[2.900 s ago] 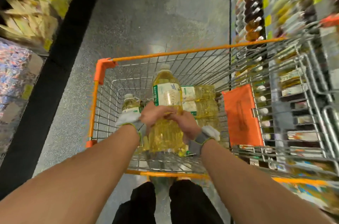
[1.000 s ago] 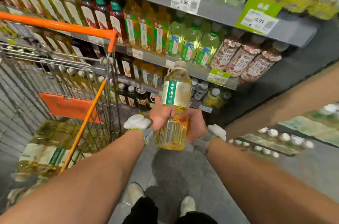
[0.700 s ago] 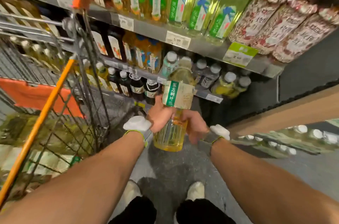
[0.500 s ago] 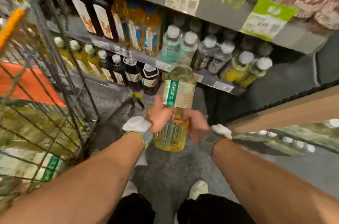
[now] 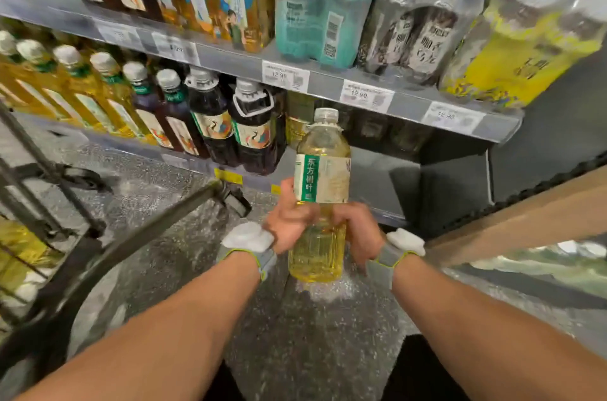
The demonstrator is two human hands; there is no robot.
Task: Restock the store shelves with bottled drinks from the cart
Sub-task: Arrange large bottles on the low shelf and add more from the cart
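I hold a large bottle of yellow tea (image 5: 320, 170) upright in front of the lowest shelf; it has a white cap and a green-and-cream label. My left hand (image 5: 289, 220) grips its middle from the left and my right hand (image 5: 356, 230) grips it from the right. The bottom shelf (image 5: 387, 184) behind the bottle has a bare dark stretch to the right of a row of dark bottles (image 5: 253, 131). The cart (image 5: 49, 203) stands at the left edge, its lower frame and wheel in view.
The shelf above (image 5: 328, 79) carries price tags and shrink-wrapped packs of teal, dark and yellow bottles (image 5: 512, 49). Yellow tea bottles (image 5: 82, 92) line the bottom shelf at the left. A wooden-edged display (image 5: 525, 213) juts in at the right. Speckled grey floor lies below.
My view has dropped lower and closer to the bottom shelves. Both hands have kept their hold on the bottle, which now stands in front of the lowest shelf. The cart has slid off to the left.
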